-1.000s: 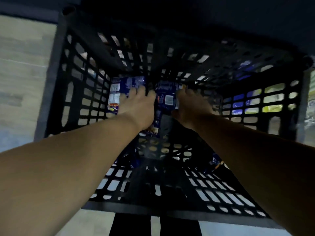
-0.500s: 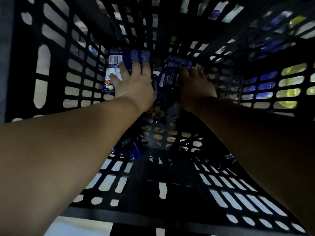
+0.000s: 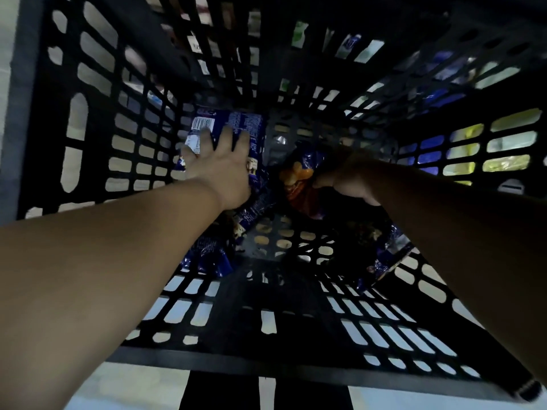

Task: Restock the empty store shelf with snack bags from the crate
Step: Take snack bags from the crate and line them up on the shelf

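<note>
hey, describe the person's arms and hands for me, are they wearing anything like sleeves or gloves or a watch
Both forearms are bare as far as the frame shows: no sleeves in view. The left hand and right hand have no gloves, and no watch, bracelet or ring is visible, though the lighting inside the crate is dim.

1. The inside of the crate (image 3: pixel 97 119) is dim; light enters only through the slots in its walls.
2. The right hand (image 3: pixel 349 182) lies in deep shadow, while the left hand (image 3: pixel 220 170) is lit better.
3. The wide lens bends the crate walls at the edges.
4. The far slots and the prints on the snack bags (image 3: pixel 233 128) are slightly blurred.
</note>
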Demonstrator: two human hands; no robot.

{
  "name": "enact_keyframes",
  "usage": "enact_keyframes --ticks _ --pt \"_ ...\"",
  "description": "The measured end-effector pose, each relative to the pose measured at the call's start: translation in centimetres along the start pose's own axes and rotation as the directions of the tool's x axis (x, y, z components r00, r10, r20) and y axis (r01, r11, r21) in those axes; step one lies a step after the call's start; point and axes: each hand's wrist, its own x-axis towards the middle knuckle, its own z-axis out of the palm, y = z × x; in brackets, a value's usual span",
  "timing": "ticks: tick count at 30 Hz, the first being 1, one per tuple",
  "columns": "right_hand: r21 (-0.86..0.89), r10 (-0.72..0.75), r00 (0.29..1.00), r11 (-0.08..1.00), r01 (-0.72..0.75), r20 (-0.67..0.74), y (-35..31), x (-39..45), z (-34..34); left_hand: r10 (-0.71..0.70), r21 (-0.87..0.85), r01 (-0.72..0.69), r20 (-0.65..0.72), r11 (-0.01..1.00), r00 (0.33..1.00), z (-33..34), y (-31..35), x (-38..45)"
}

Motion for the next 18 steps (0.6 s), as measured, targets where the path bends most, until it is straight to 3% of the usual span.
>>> enact_keyframes --ticks 3,6,9,11,15,18 --pt "-0.182 -0.101 0.986 0.980 0.076 -0.134 0.1 1.5 -0.1 -0.009 0.022 0.010 -0.042 1.000 0.999 0.7 -0.4 0.4" --pt "-0.326 -0.113 0.971 0.945 0.040 -0.210 0.1 2.2 -0.6 -0.042 0.005 0.043 -0.094 0.999 0.995 0.8 -0.5 0.9" --pt "-0.363 -0.097 0.952 0.932 -0.015 -0.291 0.2 2.3 -1.1 -0.049 0.010 0.051 -0.154 0.999 0.987 0.2 -0.4 0.9" --pt "-0.294 -0.055 0.932 0.954 -0.057 -0.359 0.4 2.3 -1.3 -0.050 -0.024 0.047 -0.178 0.999 0.983 -0.6 -0.1 0.8" --pt "-0.180 0.000 0.903 0.980 -0.086 -0.430 0.1 1.9 -1.7 -0.058 -0.257 -0.020 -0.292 0.966 0.955 -3.2 1.0 -0.2" --pt "-0.148 0.022 0.912 0.985 -0.090 -0.409 -0.1 1.5 -1.9 -0.041 -0.534 -0.149 -0.328 0.832 0.944 -4.6 1.7 -0.7"
